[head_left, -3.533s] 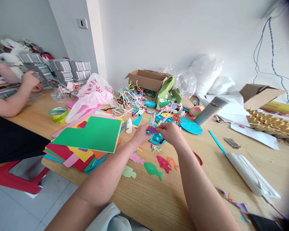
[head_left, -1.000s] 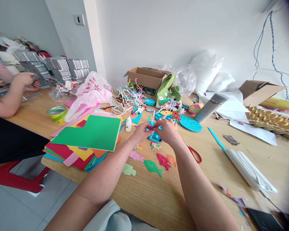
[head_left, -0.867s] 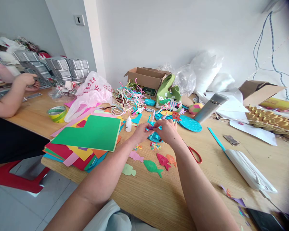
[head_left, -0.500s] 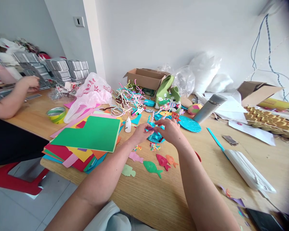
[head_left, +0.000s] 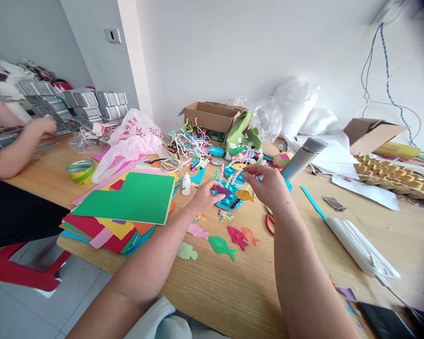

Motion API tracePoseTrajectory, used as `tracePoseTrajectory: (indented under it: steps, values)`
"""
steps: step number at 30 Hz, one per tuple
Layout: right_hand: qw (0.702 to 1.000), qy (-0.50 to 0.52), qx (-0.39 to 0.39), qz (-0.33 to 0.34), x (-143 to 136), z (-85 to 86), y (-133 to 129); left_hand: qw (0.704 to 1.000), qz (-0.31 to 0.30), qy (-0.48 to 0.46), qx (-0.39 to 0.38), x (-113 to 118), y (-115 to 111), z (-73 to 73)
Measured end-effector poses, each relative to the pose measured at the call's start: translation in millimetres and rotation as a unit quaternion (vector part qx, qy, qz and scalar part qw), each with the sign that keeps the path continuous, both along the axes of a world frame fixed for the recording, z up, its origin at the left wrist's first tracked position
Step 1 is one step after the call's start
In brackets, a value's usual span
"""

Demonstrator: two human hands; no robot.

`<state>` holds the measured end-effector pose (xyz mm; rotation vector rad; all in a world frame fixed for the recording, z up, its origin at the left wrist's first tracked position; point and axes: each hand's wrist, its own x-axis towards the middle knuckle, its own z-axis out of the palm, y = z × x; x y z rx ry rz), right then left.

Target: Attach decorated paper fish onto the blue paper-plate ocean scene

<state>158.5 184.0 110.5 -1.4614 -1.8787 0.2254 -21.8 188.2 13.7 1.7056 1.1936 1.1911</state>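
Note:
Between the fingertips of my left hand (head_left: 209, 192) is a purple paper fish (head_left: 222, 190), held over a blue disc (head_left: 229, 202) with twisted strips on it. My right hand (head_left: 263, 181) is up and to the right of it, thumb and finger pinched near a curly strip; what they hold is too small to tell. A yellow fish (head_left: 245, 195) shows below my right fingers. Nearer to me lie a green fish (head_left: 222, 246), a red fish (head_left: 237, 236), an orange fish (head_left: 249, 234) and small coloured bits (head_left: 225, 215).
A glue bottle (head_left: 185, 184) stands left of my left hand. Red-handled scissors (head_left: 269, 222) lie by my right wrist. Coloured paper (head_left: 141, 197) is stacked at left, a metal flask (head_left: 305, 155) leans at right. Another person's hand (head_left: 45, 126) is at far left.
My right hand has moved away from the purple fish, up and to the right. The purple fish and yellow fish now show more fully, and the scissors have come into sight.

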Motion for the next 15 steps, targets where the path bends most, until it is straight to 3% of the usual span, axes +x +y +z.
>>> tracePoseTrajectory:
  steps: [6, 9, 12, 15]
  values:
    - [0.998, 0.046, 0.033, 0.009, -1, 12.3, -8, 0.998, -0.008, -0.055, -0.013, 1, -3, 3.0]
    - [0.995, 0.075, 0.062, 0.013, -6, 16.5, -23, 0.997, 0.025, -0.076, -0.016, 0, -1, 3.9]
    - [0.994, 0.065, 0.081, 0.029, -11, 9.4, -47, 0.992, 0.069, -0.109, -0.017, -1, 1, 4.4]
    - [0.992, -0.007, 0.068, 0.105, -14, -12.0, -79, 0.983, 0.116, -0.139, 0.010, -1, 0, 7.0]
